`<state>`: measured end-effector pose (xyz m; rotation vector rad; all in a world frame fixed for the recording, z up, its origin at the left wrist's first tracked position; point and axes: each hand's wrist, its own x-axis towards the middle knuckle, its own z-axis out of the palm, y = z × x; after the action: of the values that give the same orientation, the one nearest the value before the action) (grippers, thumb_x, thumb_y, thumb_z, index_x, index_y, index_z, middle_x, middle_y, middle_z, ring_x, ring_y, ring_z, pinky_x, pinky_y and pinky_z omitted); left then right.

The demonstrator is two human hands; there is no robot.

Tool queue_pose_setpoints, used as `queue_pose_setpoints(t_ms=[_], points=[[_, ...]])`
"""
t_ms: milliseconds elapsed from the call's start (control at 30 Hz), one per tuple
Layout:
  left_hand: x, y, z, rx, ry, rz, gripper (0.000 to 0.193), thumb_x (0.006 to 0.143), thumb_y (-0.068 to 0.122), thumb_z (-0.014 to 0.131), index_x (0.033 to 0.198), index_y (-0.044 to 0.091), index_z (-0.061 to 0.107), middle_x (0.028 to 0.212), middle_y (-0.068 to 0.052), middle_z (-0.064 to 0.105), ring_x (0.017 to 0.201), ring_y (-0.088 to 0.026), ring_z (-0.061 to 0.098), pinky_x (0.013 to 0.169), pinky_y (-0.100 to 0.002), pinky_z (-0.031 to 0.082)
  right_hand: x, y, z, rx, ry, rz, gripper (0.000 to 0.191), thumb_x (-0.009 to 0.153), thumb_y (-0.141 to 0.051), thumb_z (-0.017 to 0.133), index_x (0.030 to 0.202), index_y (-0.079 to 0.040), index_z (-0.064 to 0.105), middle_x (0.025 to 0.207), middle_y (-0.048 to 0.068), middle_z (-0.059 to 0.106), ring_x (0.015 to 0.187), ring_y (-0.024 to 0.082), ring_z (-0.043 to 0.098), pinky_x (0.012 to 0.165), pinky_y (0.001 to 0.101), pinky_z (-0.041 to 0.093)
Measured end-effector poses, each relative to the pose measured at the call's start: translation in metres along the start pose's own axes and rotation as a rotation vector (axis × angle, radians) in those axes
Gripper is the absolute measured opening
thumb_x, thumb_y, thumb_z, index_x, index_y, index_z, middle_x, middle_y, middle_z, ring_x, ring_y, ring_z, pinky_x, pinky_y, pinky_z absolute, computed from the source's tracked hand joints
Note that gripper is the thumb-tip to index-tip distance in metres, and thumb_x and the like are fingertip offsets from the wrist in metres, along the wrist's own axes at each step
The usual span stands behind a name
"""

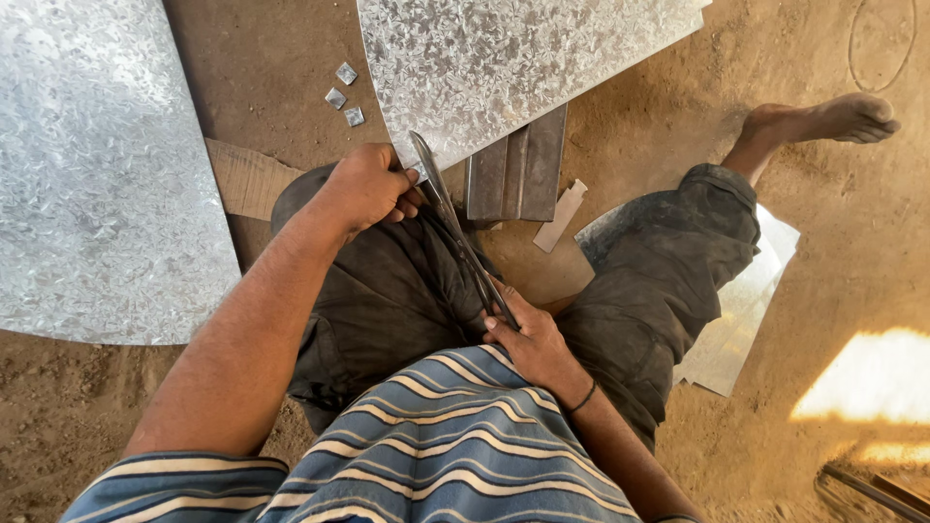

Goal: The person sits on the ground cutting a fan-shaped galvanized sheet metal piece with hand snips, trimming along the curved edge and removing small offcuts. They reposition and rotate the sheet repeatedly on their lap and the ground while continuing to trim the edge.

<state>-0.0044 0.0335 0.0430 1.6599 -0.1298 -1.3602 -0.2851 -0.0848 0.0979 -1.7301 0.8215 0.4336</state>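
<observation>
Dirt floor all round. Left hand gripped the galvanized sheet edge at upper centre; right hand clenched the tin snips handles. Cutting step, judging; next squeeze needs blades aligned.

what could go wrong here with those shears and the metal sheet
1. The left hand grips the galvanized sheet right at its edge, beside the blades of the tin snips; a slip could cut the fingers.
2. The right hand holds the snip handles low over the lap, so a jerk could drive them into the thigh.
3. The bare foot rests on dirt near small metal offcuts; sharp scraps could pierce skin.
</observation>
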Motion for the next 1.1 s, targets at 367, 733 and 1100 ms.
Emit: queue_pose_setpoints(t_ms=[367,733,1100], points=[[0.004,-0.002,0.003,-0.018,0.01,0.001,0.018,0.101,0.015,0.06,0.103,-0.002,0.066,0.085,-0.009,0.075,0.067,-0.013,0.069,0.055,-0.026,0.054,0.004,0.005,-0.002,-0.377,0.063,0.068,0.04,0.102,-0.036,0.057,0.128,-0.007,0.064,0.093,0.018,0.073,0.09,0.035,0.071,0.081,0.0444,0.055],[0.0,0.0,0.009,0.058,0.061,0.028,0.02,0.101,0.017,0.059,0.1,-0.002,0.067,0.081,-0.009,0.075,0.064,-0.014,0.07,0.054,-0.028,0.053,0.016,0.014,-0.003,-0.185,-0.007,0.176,0.038,0.098,-0.039,0.057,0.106,-0.002,0.065,0.087,0.018,0.074,0.084,0.036,0.074,0.079,0.0434,0.058],[0.002,-0.003,0.011,0.056,0.062,0.056,0.02,0.1,0.016,0.06,0.098,-0.003,0.067,0.079,-0.009,0.076,0.063,-0.015,0.07,0.056,-0.029,0.054,0.031,0.026,0.008,-0.412,0.111,-0.018,0.035,0.097,-0.032,0.064,0.094,0.002,0.062,0.084,0.029,0.066,0.084,0.049,0.064,0.072,0.0526,0.051]])
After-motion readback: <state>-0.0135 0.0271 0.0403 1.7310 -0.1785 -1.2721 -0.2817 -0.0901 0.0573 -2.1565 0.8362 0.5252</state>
